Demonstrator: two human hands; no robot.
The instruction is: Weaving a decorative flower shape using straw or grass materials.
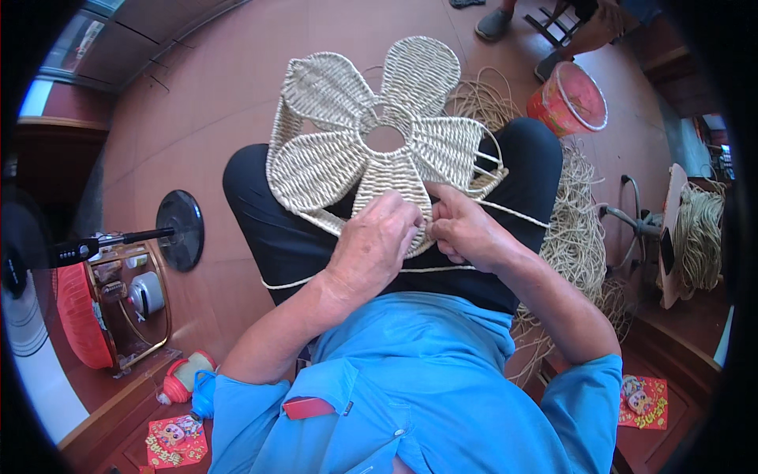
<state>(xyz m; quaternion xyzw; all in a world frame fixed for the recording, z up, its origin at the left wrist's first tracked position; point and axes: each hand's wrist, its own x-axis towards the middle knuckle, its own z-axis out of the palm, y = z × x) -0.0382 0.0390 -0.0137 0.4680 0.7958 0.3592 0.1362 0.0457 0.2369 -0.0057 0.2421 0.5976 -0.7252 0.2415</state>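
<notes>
On my lap rests a flower-shaped wicker piece [316, 170], woven from pale twisted cord, with several petals round an open centre hole. Its right side shows bare frame rods [489, 170] past the weave. My left hand [375, 241] is closed on the left edge of the lowest petal [392, 178]. Opposite it, my right hand [466, 229] pinches at that petal's right edge; the fingertips and what lies between them are partly hidden. A strand of cord [517, 215] extends right across my knee, and another stretch crosses my lap below the hands.
Loose cord [576, 213] lies heaped on the floor to my right, with more behind the flower. A red bucket [564, 103] stands beyond my right knee, near another person's legs [580, 39]. A fan's round black base [180, 231] is at left; a chair-like stand [671, 237] holds bundled cord.
</notes>
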